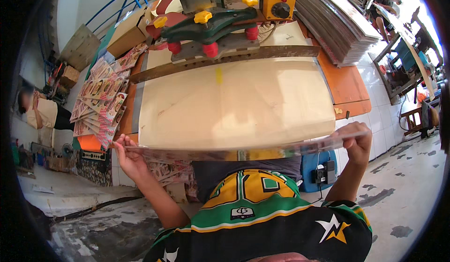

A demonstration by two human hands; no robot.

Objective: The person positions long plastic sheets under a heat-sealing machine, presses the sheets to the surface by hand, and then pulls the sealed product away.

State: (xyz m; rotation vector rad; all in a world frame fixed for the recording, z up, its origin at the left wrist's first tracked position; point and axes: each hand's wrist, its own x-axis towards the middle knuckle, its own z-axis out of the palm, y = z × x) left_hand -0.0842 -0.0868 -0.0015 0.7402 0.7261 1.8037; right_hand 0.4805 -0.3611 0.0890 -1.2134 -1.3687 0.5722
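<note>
A worker's left hand [131, 157] and right hand [357, 143] pinch opposite ends of a blurred, apparently thin sheet [262, 153] along the pale board's [234, 105] near edge, where uneven pull or one slackened pinch could buckle or drop it.
</note>
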